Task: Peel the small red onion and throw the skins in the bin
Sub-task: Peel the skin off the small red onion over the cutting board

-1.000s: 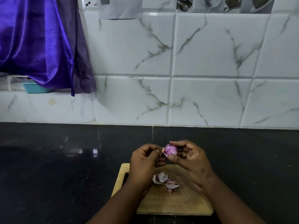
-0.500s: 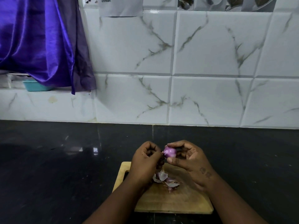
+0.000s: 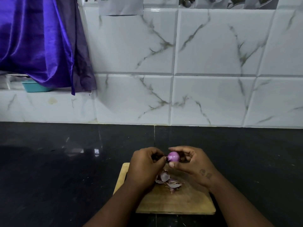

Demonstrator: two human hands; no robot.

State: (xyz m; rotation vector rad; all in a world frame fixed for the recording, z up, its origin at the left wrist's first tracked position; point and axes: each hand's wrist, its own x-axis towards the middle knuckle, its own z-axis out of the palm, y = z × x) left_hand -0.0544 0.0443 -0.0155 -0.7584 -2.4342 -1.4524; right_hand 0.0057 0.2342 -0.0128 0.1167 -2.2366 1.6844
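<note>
Now the small round purple-red onion [image 3: 173, 156] sits more exposed than before; right hand [image 3: 193, 163] grips it (fingers curled), left hand [image 3: 146, 164] pinches its near tip.

Pretty standard kitchen corner: glossy white wall tiles [image 3: 213, 46] with grey marble veining, meeting a shiny black countertop [image 3: 49, 177] with a couple of small light reflections [image 3: 96, 151]. Up left, satiny purple curtain [image 3: 32, 38] hanging over a tiled ledge [image 3: 49, 97], half hiding a teal tub [image 3: 35, 87]. Paper sheet [image 3: 121, 5] stuck up top on the wall.
</note>
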